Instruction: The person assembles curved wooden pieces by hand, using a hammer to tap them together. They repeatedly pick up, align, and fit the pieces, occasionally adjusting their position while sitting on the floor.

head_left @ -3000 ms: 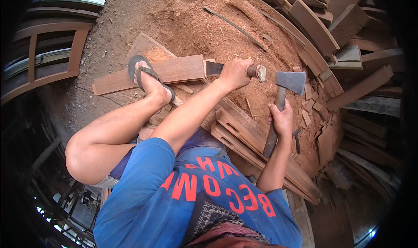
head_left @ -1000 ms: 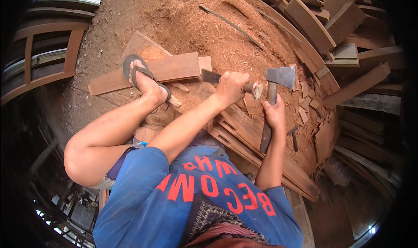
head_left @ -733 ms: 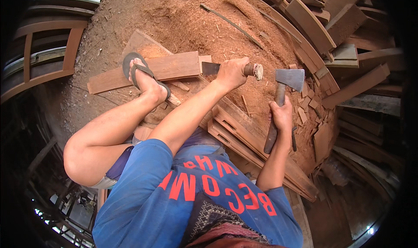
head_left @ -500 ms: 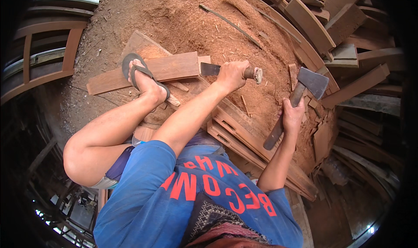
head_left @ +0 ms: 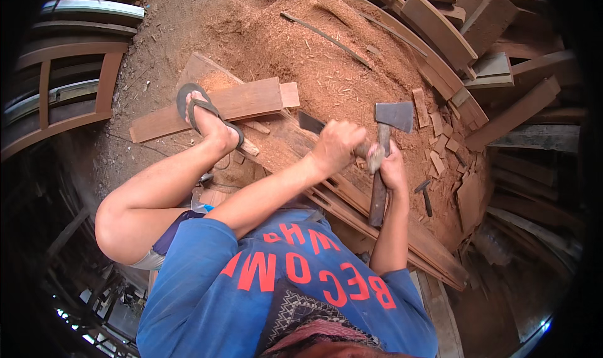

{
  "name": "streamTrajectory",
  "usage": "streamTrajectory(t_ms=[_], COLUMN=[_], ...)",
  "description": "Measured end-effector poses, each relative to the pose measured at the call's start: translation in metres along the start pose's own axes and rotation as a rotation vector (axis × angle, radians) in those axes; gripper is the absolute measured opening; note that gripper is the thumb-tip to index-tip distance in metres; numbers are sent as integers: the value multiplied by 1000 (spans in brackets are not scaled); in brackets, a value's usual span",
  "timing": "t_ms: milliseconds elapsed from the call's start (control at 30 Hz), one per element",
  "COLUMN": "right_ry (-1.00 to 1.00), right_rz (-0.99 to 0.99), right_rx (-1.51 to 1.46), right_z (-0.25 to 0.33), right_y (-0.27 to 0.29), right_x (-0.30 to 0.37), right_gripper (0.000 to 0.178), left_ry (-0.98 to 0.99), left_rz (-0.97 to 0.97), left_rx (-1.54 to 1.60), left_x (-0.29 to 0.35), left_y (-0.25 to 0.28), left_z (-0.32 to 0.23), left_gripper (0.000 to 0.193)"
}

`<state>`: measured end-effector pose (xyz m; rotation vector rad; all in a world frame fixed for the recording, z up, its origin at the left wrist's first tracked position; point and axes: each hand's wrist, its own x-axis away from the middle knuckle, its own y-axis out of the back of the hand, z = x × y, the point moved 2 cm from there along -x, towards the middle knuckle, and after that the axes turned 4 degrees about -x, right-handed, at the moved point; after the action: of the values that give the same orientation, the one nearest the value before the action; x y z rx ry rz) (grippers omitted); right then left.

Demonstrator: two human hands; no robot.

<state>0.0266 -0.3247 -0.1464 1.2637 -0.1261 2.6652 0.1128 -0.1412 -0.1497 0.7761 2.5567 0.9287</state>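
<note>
My left hand is closed round the wooden handle of a chisel, whose broad dark blade points left, apart from the board's end. The chisel's frayed butt overlaps the axe handle in view; whether they touch I cannot tell. In my right hand is an axe, gripped partway along its wooden handle, head upward. A reddish wooden board with a paler stepped end lies under my sandalled foot. Beneath it rests a wider plank.
Grooved timbers lie slantwise in front of my body. A small hammer and several wood offcuts sit on the ground at right. Sawdust is heaped beyond; stacked boards stand far right, wooden frames left.
The chisel has come away from the board's end, moving right and toward me. The axe has shifted left to the chisel's butt, its handle now more upright. The small hammer has come into sight.
</note>
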Motion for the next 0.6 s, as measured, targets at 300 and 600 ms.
streamTrajectory(t_ms=[300, 600], right_ry=[-38, 7], right_rz=[295, -305], right_rx=[-875, 431], right_z=[-72, -112], right_y=[-5, 113], right_x=[-8, -40], right_gripper=[36, 51], left_ry=[-215, 194], left_rz=[290, 361], left_rx=[-30, -213], left_x=[20, 14], left_y=[-1, 83], left_z=[-25, 35], left_gripper=[57, 60])
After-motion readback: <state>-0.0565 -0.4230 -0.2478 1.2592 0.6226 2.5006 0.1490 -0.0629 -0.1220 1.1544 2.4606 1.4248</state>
